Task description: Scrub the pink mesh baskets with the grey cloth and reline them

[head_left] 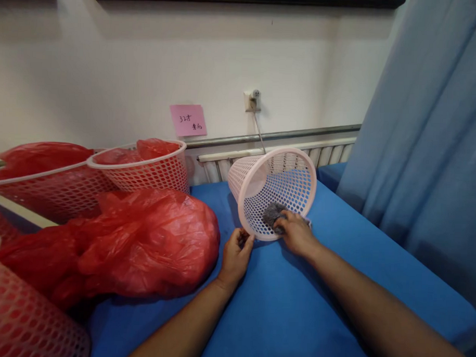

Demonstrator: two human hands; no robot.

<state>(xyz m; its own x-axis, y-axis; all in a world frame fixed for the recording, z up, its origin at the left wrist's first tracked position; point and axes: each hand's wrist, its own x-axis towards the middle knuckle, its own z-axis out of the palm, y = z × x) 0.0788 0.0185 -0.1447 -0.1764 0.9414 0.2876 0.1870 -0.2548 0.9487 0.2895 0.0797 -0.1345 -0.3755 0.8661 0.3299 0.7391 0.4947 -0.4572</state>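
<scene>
A pink mesh basket (pixel 261 174) lies on its side on the blue table (pixel 296 305), its mouth turned toward me. My right hand (pixel 296 233) reaches into the mouth and is closed on a grey cloth (pixel 271 213) pressed against the inner wall. My left hand (pixel 235 254) grips the basket's lower rim from the left, its fingers curled round the edge.
A heap of red plastic bags (pixel 142 243) lies to the left. Behind it stand pink baskets lined with red bags (pixel 145 165), and another basket (pixel 22 317) sits at the near left. A blue curtain (pixel 430 143) hangs on the right. A pink note (pixel 188 119) is stuck to the wall.
</scene>
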